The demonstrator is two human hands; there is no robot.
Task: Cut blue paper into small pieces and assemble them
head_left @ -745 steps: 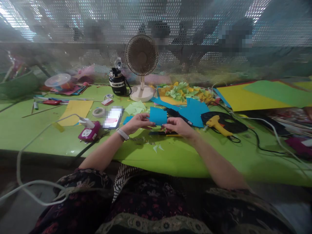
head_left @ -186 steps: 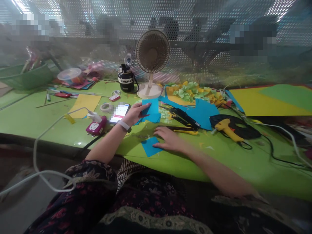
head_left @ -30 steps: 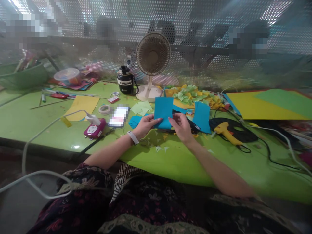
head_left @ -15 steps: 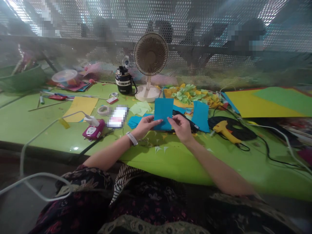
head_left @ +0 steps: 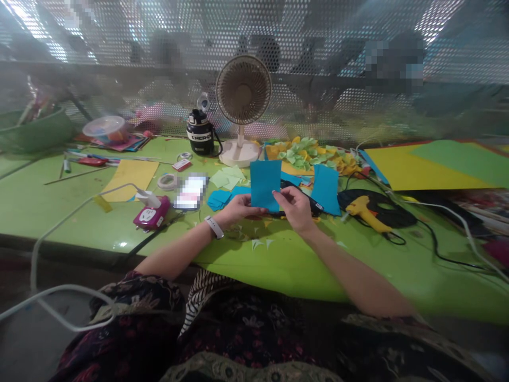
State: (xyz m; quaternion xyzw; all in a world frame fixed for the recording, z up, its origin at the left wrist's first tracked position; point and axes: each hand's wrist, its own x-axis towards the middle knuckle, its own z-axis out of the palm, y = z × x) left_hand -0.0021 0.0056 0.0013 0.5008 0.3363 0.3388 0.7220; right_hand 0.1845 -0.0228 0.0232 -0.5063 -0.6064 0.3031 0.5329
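A rectangular piece of blue paper (head_left: 265, 182) is held up over the table between my two hands. My left hand (head_left: 242, 208) grips it at the lower left, its fingers partly hidden behind the sheet. The thumb and fingers of my right hand (head_left: 293, 207) pinch its lower right edge. Cut blue paper pieces (head_left: 219, 199) lie just left of my left hand. A larger blue sheet (head_left: 326, 188) lies beyond my right hand, with a dark object (head_left: 317, 206) partly hidden beside it.
A yellow glue gun (head_left: 368, 213) rests on the right with its cord. Left are a phone (head_left: 191, 191), a tape roll (head_left: 167, 182) and a purple power socket (head_left: 150, 213). Behind stand a fan (head_left: 243, 90), a black bottle (head_left: 199, 133) and a heap of green and yellow paper cuttings (head_left: 308, 154).
My left thumb has slid from the front of the blue paper down to its lower edge. My right hand keeps its pinch. The view has shifted slightly.
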